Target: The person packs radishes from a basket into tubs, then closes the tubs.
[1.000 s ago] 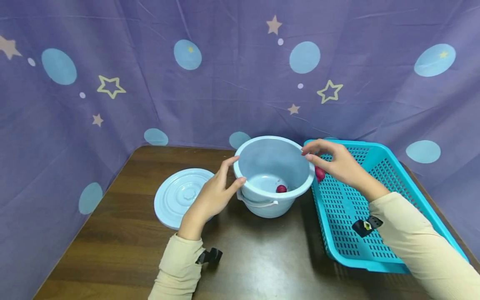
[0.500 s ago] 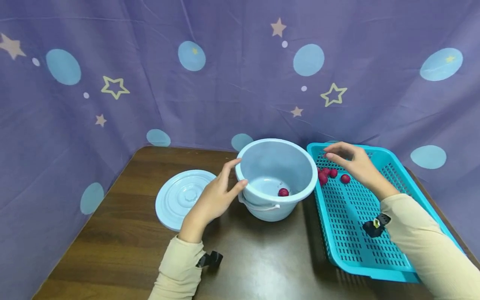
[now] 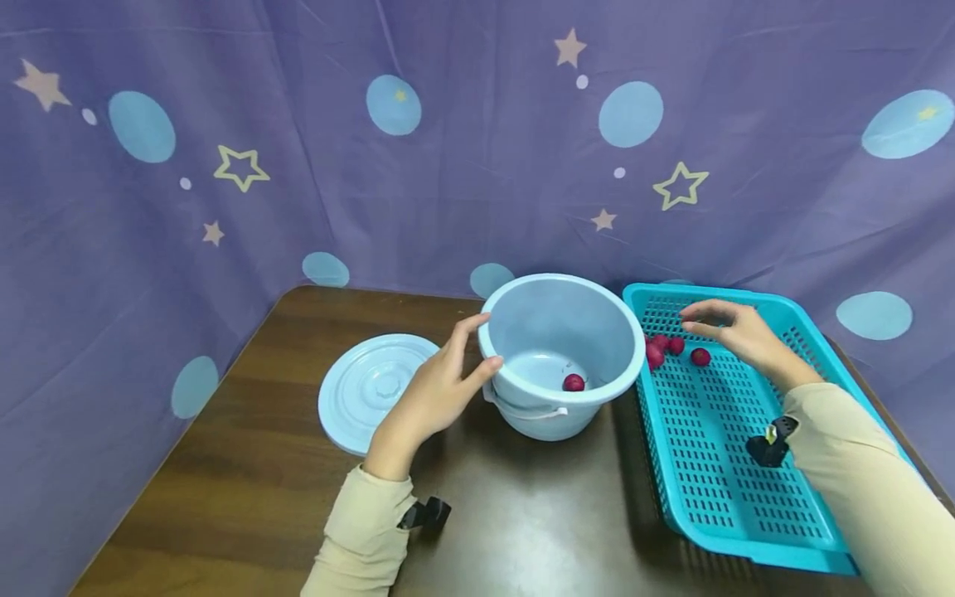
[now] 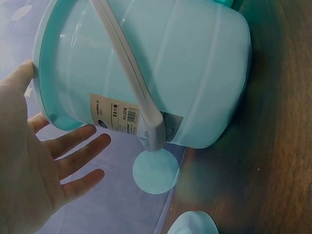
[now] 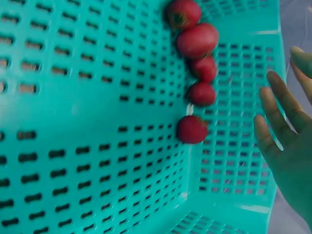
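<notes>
A light blue bucket (image 3: 531, 419) stands on the table with one red radish (image 3: 573, 382) inside. My left hand (image 3: 436, 388) touches the left side of its rim with thumb and fingertips. In the left wrist view, this hand's (image 4: 44, 146) fingers are spread and fairly straight beside the bucket wall. My right hand (image 3: 734, 333) hovers over the back of the turquoise basket (image 3: 716, 543). Its fingers extend forward in the right wrist view, and nothing shows between them. Several radishes (image 5: 197, 41) lie along the basket's far end, left of that hand.
A round light blue lid (image 3: 358, 390) lies on the brown wooden table (image 3: 246, 464), left of the bucket and partly behind my left forearm. The bucket's handle (image 4: 127, 68) hangs down. Behind the table hangs a purple curtain (image 3: 448, 199) with stars and dots.
My right hand has moved from the bucket's right rim to over the basket, uncovering the radishes there. My left hand stays at the rim. The head view has shifted slightly.
</notes>
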Tool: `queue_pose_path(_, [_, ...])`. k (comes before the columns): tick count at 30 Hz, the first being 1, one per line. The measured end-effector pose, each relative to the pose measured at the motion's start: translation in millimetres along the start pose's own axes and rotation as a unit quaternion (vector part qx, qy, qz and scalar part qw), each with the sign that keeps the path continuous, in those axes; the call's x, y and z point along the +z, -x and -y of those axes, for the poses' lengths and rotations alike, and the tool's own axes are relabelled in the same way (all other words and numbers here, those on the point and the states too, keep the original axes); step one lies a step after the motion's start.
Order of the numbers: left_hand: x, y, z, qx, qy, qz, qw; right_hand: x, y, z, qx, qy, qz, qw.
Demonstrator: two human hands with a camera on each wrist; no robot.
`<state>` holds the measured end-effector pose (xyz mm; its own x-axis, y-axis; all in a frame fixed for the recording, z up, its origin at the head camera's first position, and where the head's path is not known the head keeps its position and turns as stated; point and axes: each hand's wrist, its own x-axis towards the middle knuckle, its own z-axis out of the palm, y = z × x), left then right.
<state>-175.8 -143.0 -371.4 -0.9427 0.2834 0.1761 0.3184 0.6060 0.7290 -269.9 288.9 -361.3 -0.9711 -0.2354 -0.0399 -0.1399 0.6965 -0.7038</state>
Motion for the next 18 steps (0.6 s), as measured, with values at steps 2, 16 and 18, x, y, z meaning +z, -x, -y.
queue_pose_path(2, [-0.1, -0.5, -1.1, 0.0, 0.0, 0.001, 1.0, -1.5, -1.9, -5.4, 0.011, 0.005, 0.011, 0.9999])
queue_pose_path(16, [0.6, -0.2, -0.4, -0.002, 0.005, -0.002, 1.0, -2.0, -5.4, -42.1, 0.039, 0.023, 0.034, 0.9984])
queue_pose_path(18, [0.6, 0.0, -0.4, -0.002, 0.004, -0.002, 1.0, -2.0, -6.0, -46.6, 0.041, 0.029, 0.029, 0.9983])
